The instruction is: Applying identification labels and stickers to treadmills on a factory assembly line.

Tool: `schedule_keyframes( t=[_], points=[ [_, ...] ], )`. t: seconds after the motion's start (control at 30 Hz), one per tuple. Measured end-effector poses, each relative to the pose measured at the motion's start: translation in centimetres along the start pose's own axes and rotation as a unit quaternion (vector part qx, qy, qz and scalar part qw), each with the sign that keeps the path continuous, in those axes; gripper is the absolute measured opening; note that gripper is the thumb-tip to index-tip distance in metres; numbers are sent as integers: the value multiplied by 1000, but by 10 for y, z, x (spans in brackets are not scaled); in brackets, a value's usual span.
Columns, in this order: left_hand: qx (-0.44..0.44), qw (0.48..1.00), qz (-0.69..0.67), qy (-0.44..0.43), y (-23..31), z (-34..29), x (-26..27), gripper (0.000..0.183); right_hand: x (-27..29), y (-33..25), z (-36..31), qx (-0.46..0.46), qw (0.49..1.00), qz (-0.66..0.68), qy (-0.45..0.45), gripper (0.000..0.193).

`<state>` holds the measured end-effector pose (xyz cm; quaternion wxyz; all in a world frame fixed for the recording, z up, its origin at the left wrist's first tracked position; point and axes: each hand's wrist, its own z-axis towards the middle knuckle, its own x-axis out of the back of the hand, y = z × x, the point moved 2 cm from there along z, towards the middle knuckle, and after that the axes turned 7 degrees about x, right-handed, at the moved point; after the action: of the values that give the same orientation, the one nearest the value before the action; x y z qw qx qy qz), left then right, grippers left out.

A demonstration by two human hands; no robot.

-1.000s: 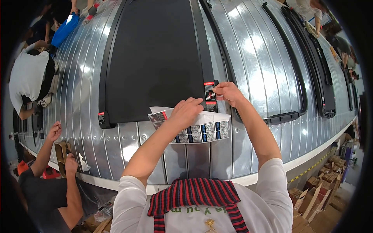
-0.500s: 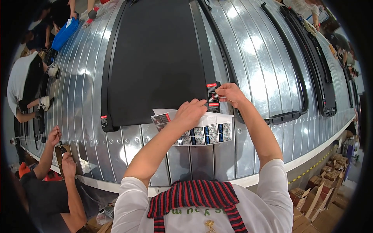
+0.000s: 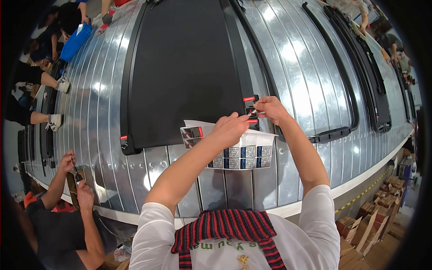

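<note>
Your silver metal worktop [image 3: 299, 90] is carrying a black panel [image 3: 184, 67], with cartons [image 3: 345, 226] standing off right. A label sheet [image 3: 243, 157] is lying beneath your curled left hand [image 3: 231, 128], its grip hidden; your right hand [image 3: 271, 109] is pinching closed at the panel's warning label [image 3: 249, 102].

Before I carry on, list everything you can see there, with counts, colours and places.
Panel: one, black, centre
Labels: at least two, black and red, panel's near corners
Sticker sheet: one, white with printed squares, across panel's near edge
Strip: one, black, right of panel
Bent rail: one, black, further right
Long parts: several, black, far right
Table: one, silver, underneath
Blue object: one, upper left, kind unclear
Boxes: many, brown, lower right
Floor tape: one, yellow-black, right
Co-workers: several, around the edges
Apron: one, red-black striped, bottom
Left hand: one, bare, over sheet
Right hand: one, bare, at right label
</note>
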<state>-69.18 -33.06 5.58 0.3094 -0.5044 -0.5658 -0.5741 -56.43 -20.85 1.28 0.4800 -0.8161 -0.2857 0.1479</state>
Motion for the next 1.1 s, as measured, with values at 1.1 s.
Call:
schedule_keyframes(
  t=[1.1],
  points=[
    [49, 998, -19, 31, -6, -69, -11, 13, -16, 23, 4, 115, 965, -149, 185, 55]
  ],
)
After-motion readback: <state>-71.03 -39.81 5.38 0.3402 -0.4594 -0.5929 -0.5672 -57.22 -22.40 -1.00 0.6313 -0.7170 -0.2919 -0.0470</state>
